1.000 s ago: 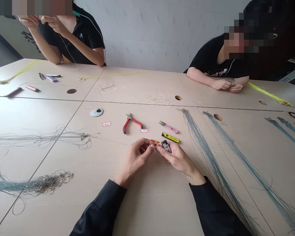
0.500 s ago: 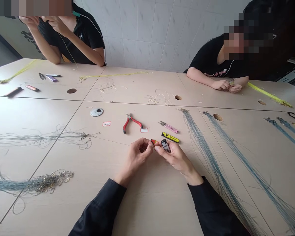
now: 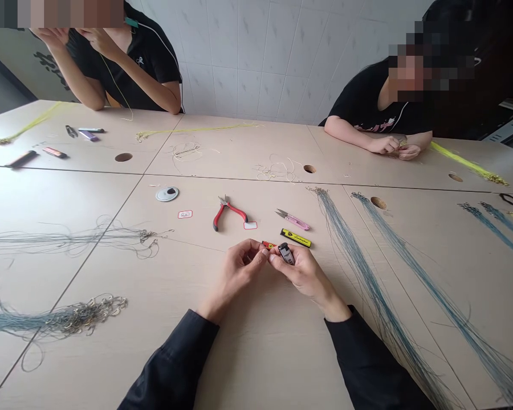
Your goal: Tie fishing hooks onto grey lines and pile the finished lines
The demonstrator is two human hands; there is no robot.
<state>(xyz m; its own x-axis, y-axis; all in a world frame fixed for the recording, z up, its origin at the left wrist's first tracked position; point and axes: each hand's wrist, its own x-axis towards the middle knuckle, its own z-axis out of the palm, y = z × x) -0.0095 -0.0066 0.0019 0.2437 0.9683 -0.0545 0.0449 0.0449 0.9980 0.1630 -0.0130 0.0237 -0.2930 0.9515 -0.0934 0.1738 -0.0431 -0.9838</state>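
Observation:
My left hand (image 3: 238, 272) and my right hand (image 3: 302, 273) meet over the middle of the table, fingertips pinched together. The right hand grips a black lighter (image 3: 286, 253) against its palm. The left hand's fingers are curled and pinched on something too small to make out. A red and yellow lighter (image 3: 267, 245) lies on the table just beyond my fingertips. Behind it lie a yellow and black lighter (image 3: 296, 238), pink snips (image 3: 293, 220) and red-handled pliers (image 3: 228, 212).
Bundles of blue-grey line (image 3: 367, 273) run along the right side. Tangled line with hooks (image 3: 81, 316) lies at left, more line (image 3: 111, 236) above it. A round white disc (image 3: 167, 194) sits near the pliers. Two people sit at the far side, hands near yellow lines (image 3: 468, 164).
My hands have shifted very slightly toward me and to the left; the grip is unchanged. The view has drifted a little.

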